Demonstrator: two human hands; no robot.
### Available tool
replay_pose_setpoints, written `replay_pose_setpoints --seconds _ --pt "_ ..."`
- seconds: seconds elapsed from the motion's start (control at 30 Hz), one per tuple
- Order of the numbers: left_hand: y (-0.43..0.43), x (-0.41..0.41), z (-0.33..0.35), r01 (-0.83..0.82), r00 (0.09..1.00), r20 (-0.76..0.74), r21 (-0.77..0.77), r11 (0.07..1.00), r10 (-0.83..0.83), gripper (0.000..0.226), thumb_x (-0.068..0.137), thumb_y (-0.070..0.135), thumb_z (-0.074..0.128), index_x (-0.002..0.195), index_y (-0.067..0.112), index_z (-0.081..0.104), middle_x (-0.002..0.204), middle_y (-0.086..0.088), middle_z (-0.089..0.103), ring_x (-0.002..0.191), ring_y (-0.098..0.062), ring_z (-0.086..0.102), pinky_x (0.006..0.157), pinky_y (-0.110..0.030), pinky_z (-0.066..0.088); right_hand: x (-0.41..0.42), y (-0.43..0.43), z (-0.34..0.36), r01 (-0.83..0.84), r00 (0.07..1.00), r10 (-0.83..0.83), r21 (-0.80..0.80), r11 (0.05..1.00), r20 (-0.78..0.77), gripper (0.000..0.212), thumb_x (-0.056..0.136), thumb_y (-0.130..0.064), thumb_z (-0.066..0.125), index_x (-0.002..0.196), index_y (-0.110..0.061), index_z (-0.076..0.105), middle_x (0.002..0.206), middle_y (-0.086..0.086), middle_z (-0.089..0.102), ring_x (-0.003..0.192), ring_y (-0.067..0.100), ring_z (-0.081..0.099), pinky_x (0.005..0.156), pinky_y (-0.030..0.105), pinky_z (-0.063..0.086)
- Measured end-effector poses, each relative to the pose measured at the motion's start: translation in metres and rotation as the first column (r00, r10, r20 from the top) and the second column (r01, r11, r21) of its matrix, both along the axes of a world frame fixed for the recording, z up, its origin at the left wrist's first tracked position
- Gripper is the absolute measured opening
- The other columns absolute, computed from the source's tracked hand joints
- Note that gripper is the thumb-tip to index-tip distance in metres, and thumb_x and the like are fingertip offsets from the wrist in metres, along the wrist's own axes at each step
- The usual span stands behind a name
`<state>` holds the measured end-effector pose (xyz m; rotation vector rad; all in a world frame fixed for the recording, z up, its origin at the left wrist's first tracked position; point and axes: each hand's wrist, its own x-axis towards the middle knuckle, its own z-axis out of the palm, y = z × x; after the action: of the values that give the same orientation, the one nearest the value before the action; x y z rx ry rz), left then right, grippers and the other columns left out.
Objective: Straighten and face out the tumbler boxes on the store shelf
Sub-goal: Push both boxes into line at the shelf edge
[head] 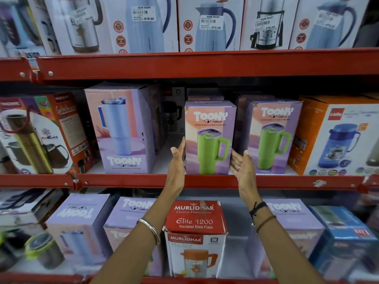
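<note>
A purple Toony tumbler box with a green tumbler (210,138) stands upright at the front of the middle shelf (205,181), front face out. My left hand (178,154) lies flat by its left side, fingers spread. My right hand (241,162) is open beside its lower right corner, palm toward the box. A second green-tumbler Toony box (273,136) stands just right, also facing out. A taller Toony box with a blue tumbler (123,130) stands to the left, turned slightly.
An orange Cello flask box (336,136) sits at the right, a flask set box (37,136) at the left. Dark boxes stand behind in the gap (173,113). Below, a red Murlidhar flask box (194,236) and several Toony boxes (80,226) stand under my arms.
</note>
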<state>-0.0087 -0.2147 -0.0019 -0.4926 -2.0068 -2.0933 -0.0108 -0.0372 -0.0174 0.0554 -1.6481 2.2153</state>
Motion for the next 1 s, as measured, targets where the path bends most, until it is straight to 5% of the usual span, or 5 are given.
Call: replay_pose_setpoints --seconds 0.43,0.57,0.73,0.9,1.0 --pt "0.005 0.016 -0.002 -0.071 0.997 0.007 -0.033 0.997 0.071 0.082 0.062 0.092 0.013 0.136 0.057 0.023 0.152 0.021 0.018 0.146 -0.013 0.015 0.121 -0.051 0.009 0.016 -0.002 -0.001 -0.028 0.999 0.029 0.072 0.997 -0.017 0.053 0.099 -0.037 0.020 0.138 -0.007 0.040 0.148 0.013 0.040 0.137 0.025 0.037 0.115 0.039 0.028" --pt "0.030 0.034 -0.011 -0.337 0.904 -0.235 0.127 0.933 0.358 0.067 0.090 0.064 0.018 0.144 0.026 0.031 0.156 0.013 0.022 0.144 -0.002 0.019 0.119 -0.026 0.017 0.030 0.009 -0.004 0.104 0.987 -0.091 0.094 0.990 -0.129 0.047 0.100 -0.034 0.022 0.132 -0.011 0.048 0.142 0.010 0.048 0.131 0.021 0.046 0.113 0.037 0.032" --pt "0.080 0.055 -0.011 -0.238 0.863 -0.435 0.096 0.966 0.256 0.058 0.096 0.050 0.019 0.144 0.020 0.032 0.155 0.001 0.030 0.145 -0.007 0.023 0.117 -0.022 0.020 0.038 0.048 -0.001 0.335 0.919 -0.305 0.085 0.938 -0.248 0.052 0.094 -0.045 0.027 0.133 -0.019 0.049 0.141 -0.001 0.050 0.131 0.009 0.045 0.108 0.026 0.035" --pt "0.134 0.045 -0.008 -0.041 0.952 -0.301 0.037 0.998 0.050 0.072 0.087 0.069 0.019 0.143 0.025 0.034 0.154 0.011 0.031 0.142 0.001 0.024 0.116 -0.018 0.019 0.032 0.093 0.009 0.454 0.867 -0.432 0.032 0.891 -0.249 0.045 0.097 -0.038 0.028 0.136 -0.022 0.045 0.139 -0.014 0.044 0.129 0.002 0.040 0.100 0.004 0.031" --pt "0.161 0.026 -0.003 0.020 0.996 -0.091 -0.001 1.000 -0.020 0.064 0.091 0.059 0.013 0.147 0.029 0.023 0.153 0.020 0.018 0.143 0.001 0.015 0.121 -0.029 0.013 0.017 0.120 0.010 0.415 0.899 -0.406 0.023 0.910 -0.164 0.056 0.091 -0.049 0.029 0.140 -0.024 0.037 0.145 -0.013 0.037 0.136 0.006 0.032 0.113 0.022 0.024"
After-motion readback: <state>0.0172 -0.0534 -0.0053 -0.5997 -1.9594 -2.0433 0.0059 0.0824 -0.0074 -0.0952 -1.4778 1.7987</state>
